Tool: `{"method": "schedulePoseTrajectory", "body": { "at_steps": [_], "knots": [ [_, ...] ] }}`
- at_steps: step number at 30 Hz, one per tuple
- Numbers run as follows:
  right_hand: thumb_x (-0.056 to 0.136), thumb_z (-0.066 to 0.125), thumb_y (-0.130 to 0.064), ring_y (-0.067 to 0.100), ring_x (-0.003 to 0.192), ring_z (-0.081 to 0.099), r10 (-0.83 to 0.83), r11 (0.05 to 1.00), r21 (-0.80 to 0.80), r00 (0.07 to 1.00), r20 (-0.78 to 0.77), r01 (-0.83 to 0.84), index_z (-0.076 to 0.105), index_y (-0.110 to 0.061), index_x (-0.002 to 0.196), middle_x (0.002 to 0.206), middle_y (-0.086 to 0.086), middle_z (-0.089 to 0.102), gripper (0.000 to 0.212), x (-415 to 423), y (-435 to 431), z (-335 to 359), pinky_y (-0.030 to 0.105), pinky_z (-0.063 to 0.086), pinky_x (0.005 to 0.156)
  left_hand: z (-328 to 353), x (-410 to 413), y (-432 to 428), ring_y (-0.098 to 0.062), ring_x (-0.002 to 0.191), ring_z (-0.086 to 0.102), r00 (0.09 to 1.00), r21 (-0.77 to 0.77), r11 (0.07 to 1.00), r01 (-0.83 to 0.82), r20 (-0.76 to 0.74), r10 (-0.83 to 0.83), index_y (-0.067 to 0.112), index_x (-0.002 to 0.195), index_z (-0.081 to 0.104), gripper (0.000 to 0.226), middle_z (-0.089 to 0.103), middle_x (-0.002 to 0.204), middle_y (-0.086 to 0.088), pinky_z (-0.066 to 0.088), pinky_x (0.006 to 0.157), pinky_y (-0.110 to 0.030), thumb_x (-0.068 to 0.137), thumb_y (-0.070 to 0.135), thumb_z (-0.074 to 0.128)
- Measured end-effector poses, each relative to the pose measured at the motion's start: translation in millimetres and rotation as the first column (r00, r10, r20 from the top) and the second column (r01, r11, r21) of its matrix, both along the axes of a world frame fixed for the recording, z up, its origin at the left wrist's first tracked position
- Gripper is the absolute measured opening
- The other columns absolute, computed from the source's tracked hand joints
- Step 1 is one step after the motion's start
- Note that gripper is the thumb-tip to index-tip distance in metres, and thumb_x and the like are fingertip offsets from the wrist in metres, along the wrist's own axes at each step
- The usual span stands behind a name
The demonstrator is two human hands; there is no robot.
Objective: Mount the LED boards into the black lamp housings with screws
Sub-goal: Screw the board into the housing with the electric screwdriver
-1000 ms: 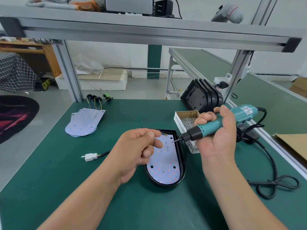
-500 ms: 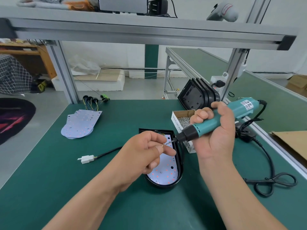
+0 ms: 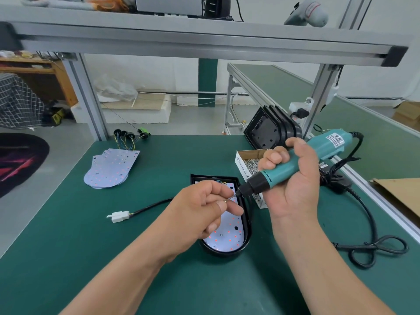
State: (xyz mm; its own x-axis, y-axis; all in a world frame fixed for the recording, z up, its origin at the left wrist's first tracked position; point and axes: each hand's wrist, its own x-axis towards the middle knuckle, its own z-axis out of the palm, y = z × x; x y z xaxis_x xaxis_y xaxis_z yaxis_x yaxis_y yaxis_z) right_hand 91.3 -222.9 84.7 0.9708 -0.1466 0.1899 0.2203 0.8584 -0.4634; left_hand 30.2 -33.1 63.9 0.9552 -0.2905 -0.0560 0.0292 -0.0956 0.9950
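A black lamp housing (image 3: 247,226) lies on the green mat with a white LED board (image 3: 229,235) inside it. My right hand (image 3: 293,185) grips a teal electric screwdriver (image 3: 295,164), its bit pointing down-left over the housing. My left hand (image 3: 202,212) pinches a small screw (image 3: 225,201) at the bit's tip, above the board. A stack of spare LED boards (image 3: 109,169) with wires lies at the back left. Several empty black housings (image 3: 270,130) lean at the back right.
An open cardboard box of screws (image 3: 248,163) stands right of the housing. The housing's black cable ends in a white connector (image 3: 118,216) at the left. The screwdriver's cord (image 3: 372,244) loops on the mat at the right. An aluminium frame (image 3: 204,39) spans overhead.
My left hand moved right with the screw until it met the screwdriver bit. The right hand lowered the screwdriver tip slightly toward it.
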Motion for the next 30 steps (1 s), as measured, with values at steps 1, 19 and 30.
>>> {"method": "schedulePoseTrajectory", "body": {
  "at_steps": [1,19,30],
  "knots": [
    [0.100,0.061,-0.017,0.013,0.063,0.049,0.003,1.000,-0.002,1.000,0.002,-0.003,0.061,-0.016,0.089,0.072,-0.002,0.044,0.012,0,0,0,0.025,0.048,0.058,0,0,0,-0.012,0.053,0.041,1.000,0.004,1.000,-0.001,-0.002,0.001,0.015,0.121,0.061,0.021,0.081,0.109,-0.002,0.034,0.051,-0.022,0.107,0.003,0.051],
    [0.102,0.055,-0.019,0.014,0.063,0.049,0.058,0.989,-0.141,0.990,0.129,-0.040,0.056,-0.018,0.099,0.071,-0.003,0.044,0.003,-2,-5,1,0.025,0.047,0.059,-6,1,-1,-0.012,0.054,0.044,0.999,0.068,0.997,-0.024,0.050,0.021,0.019,0.116,0.064,0.020,0.081,0.107,0.004,0.039,0.050,-0.020,0.106,0.005,0.054],
    [0.101,0.066,-0.026,0.015,0.063,0.053,-0.035,0.985,-0.167,0.999,-0.020,0.031,0.054,-0.015,0.097,0.071,-0.001,0.047,0.016,4,3,-3,0.027,0.049,0.061,-17,3,-3,-0.009,0.055,0.047,0.986,0.154,0.981,-0.114,0.135,0.093,0.028,0.114,0.065,0.027,0.081,0.102,0.013,0.045,0.056,-0.017,0.106,0.005,0.054]
  ]
}}
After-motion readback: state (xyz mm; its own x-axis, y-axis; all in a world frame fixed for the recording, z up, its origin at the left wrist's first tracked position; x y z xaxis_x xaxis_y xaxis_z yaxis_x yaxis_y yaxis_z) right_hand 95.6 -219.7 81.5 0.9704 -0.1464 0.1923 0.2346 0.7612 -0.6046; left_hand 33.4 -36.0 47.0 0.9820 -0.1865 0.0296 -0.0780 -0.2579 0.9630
